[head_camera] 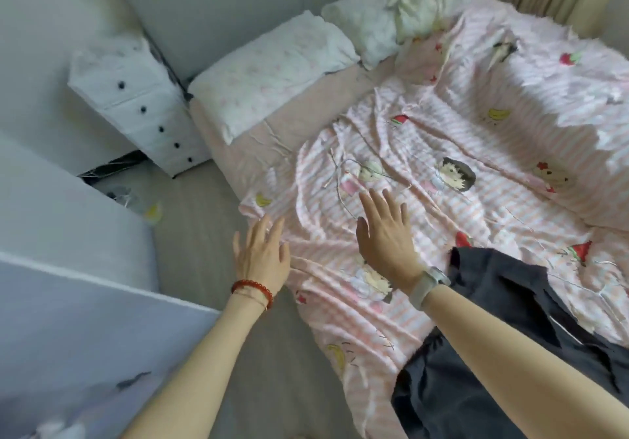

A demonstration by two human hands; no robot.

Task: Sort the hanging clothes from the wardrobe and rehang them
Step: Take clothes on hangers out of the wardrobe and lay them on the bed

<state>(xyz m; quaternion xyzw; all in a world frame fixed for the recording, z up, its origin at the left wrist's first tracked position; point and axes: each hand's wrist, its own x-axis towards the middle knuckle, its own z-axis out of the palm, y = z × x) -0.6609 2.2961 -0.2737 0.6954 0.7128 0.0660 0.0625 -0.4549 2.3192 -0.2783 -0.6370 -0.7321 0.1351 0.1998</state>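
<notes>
While outstretched, left hand [262, 254] and right hand [386, 234] flat.

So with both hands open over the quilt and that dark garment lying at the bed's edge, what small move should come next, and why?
Probably the right hand shifts over to grasp the dark garment. Both it and the left hand are spread flat and empty above the pink striped quilt, and the garment is the only clothing lying in reach.

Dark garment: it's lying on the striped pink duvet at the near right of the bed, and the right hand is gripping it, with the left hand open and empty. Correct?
Not quite. The head view shows the right hand open and flat over the striped pink duvet, not gripping the dark garment, which lies beside and under that forearm. The left hand is open and empty, as you said.
</notes>
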